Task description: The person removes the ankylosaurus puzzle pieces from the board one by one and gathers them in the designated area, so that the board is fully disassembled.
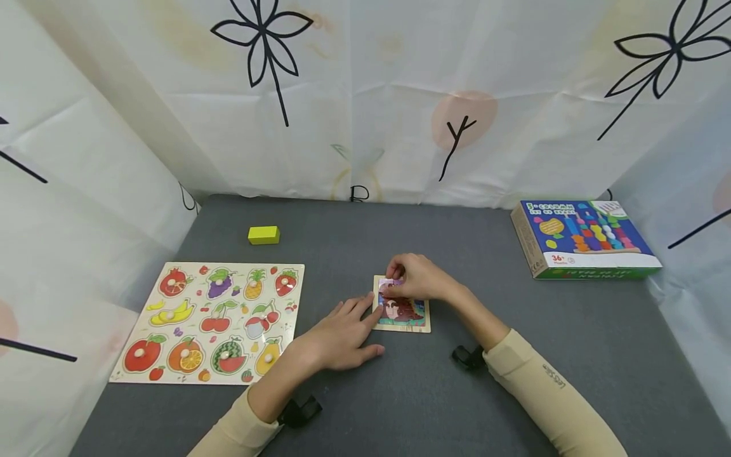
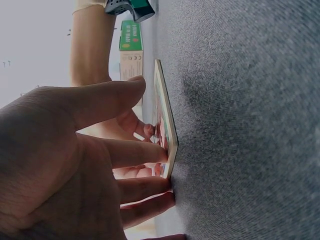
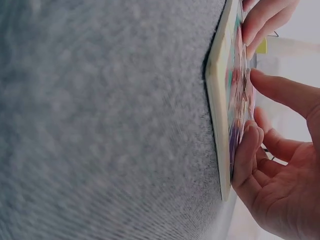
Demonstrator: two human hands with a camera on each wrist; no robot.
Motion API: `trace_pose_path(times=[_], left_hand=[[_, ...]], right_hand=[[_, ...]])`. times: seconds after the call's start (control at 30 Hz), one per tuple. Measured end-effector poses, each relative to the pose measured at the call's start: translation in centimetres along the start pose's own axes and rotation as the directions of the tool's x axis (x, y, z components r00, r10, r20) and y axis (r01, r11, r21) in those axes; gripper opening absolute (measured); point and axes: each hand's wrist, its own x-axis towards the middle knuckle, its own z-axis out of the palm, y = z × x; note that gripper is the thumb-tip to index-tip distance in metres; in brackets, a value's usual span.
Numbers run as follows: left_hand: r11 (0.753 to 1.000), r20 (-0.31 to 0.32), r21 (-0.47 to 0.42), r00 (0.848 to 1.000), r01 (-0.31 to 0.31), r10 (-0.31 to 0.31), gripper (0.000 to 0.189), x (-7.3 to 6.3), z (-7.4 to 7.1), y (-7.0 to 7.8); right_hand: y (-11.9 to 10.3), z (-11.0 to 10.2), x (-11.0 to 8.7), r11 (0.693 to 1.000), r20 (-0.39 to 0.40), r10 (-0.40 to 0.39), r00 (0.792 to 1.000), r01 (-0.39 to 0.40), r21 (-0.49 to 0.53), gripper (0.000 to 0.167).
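A small wooden picture puzzle (image 1: 421, 327) with a pale rim lies flat on the grey table, its picture showing a figure with reddish-brown hair. From above, my right hand (image 1: 421, 279) pinches a thin puzzle piece (image 3: 248, 100) between thumb and curled fingers, close over the puzzle's upper left part. My left hand (image 1: 345, 336) has its fingers stretched out, with fingertips touching the puzzle's left edge. In the left wrist view the left thumb stands away from the board. My right fingers hide part of the picture.
A large fruit peg puzzle (image 1: 197, 324) lies on the left, partly beneath my left forearm in the head view. Behind it sits a yellow block (image 1: 264, 235). A blue and green toy box (image 1: 588, 241) stands at the back right. Printed white curtains (image 1: 388, 152) border the table.
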Motion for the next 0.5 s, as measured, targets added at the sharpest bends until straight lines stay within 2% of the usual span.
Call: trace_pose_path(times=[0.13, 0.37, 0.5], left_hand=[[1.0, 0.0, 0.003, 1.0, 0.001, -0.001, 0.074, 0.01, -0.04, 0.0], [1.0, -0.021, -0.001, 1.0, -0.021, 0.021, 0.074, -0.06, 0.22, -0.2], [1.0, -0.007, -0.005, 1.0, -0.005, 0.005, 0.073, -0.15, -0.04, 0.07]], right_hand=[[0.02, -0.02, -0.08, 1.0, -0.018, -0.016, 1.0, 0.016, 0.022, 0.026], [-0.01, 0.26, -0.46, 0.993, -0.085, -0.088, 0.993, 0.094, 0.071, 0.017], [0.12, 0.41, -0.59, 0.988, -0.091, -0.112, 0.99, 0.121, 0.097, 0.015]])
